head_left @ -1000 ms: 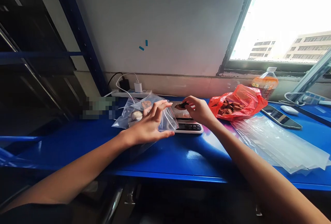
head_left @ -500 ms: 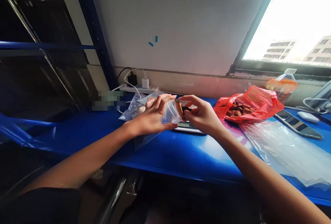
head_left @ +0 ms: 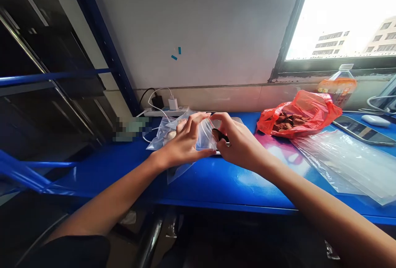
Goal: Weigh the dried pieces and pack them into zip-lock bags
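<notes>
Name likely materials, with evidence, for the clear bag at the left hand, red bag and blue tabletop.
Clear bag: thin plastic film, glossy; its contents show through.
Red bag: probably thin plastic, shiny; crumpled and translucent.
Blue tabletop: smooth, glossy coating reflecting light; painted metal or laminate, unclear which.

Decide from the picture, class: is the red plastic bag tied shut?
No, the red plastic bag gapes open, with brown pieces showing inside it.
</notes>
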### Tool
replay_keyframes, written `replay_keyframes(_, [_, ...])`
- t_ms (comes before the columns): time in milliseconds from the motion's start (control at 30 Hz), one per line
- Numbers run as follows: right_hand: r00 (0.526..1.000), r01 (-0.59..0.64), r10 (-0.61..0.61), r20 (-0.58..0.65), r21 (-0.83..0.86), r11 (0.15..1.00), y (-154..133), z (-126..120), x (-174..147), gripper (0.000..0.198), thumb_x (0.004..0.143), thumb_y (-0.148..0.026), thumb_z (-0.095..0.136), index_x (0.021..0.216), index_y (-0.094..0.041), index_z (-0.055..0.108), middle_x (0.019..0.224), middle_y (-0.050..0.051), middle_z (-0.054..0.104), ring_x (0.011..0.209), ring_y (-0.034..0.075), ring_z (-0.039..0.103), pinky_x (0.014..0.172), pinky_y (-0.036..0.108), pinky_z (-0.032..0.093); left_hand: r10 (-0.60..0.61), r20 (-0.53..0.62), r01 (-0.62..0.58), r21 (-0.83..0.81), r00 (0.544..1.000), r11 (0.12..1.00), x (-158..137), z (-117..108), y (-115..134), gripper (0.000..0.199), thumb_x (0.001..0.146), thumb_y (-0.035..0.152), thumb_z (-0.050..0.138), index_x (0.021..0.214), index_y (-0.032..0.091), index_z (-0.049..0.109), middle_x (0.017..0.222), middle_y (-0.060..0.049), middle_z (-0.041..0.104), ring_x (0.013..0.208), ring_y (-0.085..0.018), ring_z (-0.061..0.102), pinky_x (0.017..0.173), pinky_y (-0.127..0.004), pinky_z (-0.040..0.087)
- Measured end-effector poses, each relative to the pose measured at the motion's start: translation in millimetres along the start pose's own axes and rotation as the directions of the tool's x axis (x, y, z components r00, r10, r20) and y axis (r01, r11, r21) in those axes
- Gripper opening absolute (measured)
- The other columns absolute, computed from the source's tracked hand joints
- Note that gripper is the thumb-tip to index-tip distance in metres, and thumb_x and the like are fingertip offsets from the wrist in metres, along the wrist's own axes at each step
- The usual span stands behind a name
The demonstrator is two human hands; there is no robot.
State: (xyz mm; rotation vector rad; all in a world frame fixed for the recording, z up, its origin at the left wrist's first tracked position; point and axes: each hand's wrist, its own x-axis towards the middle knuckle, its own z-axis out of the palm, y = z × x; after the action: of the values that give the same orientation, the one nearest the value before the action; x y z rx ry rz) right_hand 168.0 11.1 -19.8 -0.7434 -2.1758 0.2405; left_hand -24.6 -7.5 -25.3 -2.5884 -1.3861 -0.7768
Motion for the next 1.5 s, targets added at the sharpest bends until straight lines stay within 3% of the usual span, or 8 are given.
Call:
replay_keyframes(167, [0.998,0.02,-0.021,-0.065,-0.008,1.0,4,-8,-3,0.053,0.071,-0.006,0.043,0.122,-0.019,0.041,0.091,0.005,0.064,0.074,0.014,0.058,0.066,0.024,0.044,-0.023,0.021,0.023,-0.001,1.0,1.0,1,-3,2,0.091,0.077,0.061,0.063,0.141,0.035,0.003,0.146,-0.016,0.027,0.138,-0.037,0.029,0.11,-0.063,0.023])
replay_keyframes(433, [1.0,0.003,-0.003,-0.011,-0.029,1.0,3,0,-1,0.043,0.081,-0.008,0.038,0.123,-0.015,0.043,0.099,0.011,0.063,0.091,0.019,0.059,0.076,0.03,0.045,-0.004,0.037,0.005,-0.01,0.999,1.0,-2,5,-3,0.094,0.075,0.062,0.064,0.141,0.036,0.003,0.147,-0.016,0.025,0.14,-0.038,0.024,0.109,-0.065,0.023])
replay_keyframes(600, [1.0,0.02,-0.021,-0.014,-0.025,0.999,3,0,-1,0.039,0.081,-0.008,0.04,0.119,-0.014,0.047,0.092,0.009,0.065,0.084,0.019,0.058,0.071,0.03,0.044,-0.012,0.075,0.014,-0.025,0.997,1.0,-2,2,0,0.092,0.076,0.062,0.063,0.141,0.035,0.003,0.147,-0.016,0.025,0.14,-0.037,0.024,0.11,-0.063,0.021])
replay_keyframes(867, [0.983,0.085,-0.097,-0.157,-0.078,0.993,4,2,-3,0.025,0.074,-0.007,0.049,0.095,-0.018,0.056,0.085,0.006,0.065,0.084,0.018,0.057,0.068,0.028,0.044,-0.003,0.165,0.008,-0.031,0.986,0.999,-2,-3,8,0.089,0.078,0.06,0.062,0.143,0.032,0.007,0.149,-0.017,0.024,0.141,-0.037,0.022,0.111,-0.064,0.015])
replay_keyframes(1100, [0.98,0.106,-0.112,-0.164,-0.047,0.993,5,2,-3,0.017,0.073,-0.005,0.047,0.08,-0.019,0.054,0.083,0.005,0.066,0.082,0.018,0.056,0.07,0.028,0.044,-0.017,0.188,0.025,-0.036,0.982,0.999,-4,1,7,0.09,0.08,0.063,0.058,0.145,0.031,0.004,0.15,-0.018,0.024,0.141,-0.037,0.021,0.111,-0.065,0.015])
replay_keyframes(1367, [0.989,0.079,-0.08,-0.124,-0.014,0.997,9,9,-1,0.023,0.072,-0.003,0.044,0.085,-0.019,0.054,0.078,0.002,0.066,0.075,0.016,0.056,0.074,0.029,0.042,-0.078,0.165,0.082,-0.02,0.983,0.996,-2,0,6,0.097,0.077,0.066,0.058,0.15,0.026,0.006,0.152,-0.017,0.023,0.143,-0.037,0.017,0.113,-0.063,0.012])
replay_keyframes(1500, [0.973,0.158,-0.157,-0.168,-0.003,0.987,8,9,-2,0.026,0.068,0.0,0.045,0.083,-0.021,0.052,0.077,0.001,0.065,0.077,0.016,0.057,0.076,0.029,0.043,-0.056,0.183,0.06,-0.015,0.981,0.998,-2,-2,8,0.096,0.079,0.067,0.055,0.151,0.026,0.006,0.152,-0.017,0.024,0.143,-0.035,0.018,0.114,-0.06,0.013])
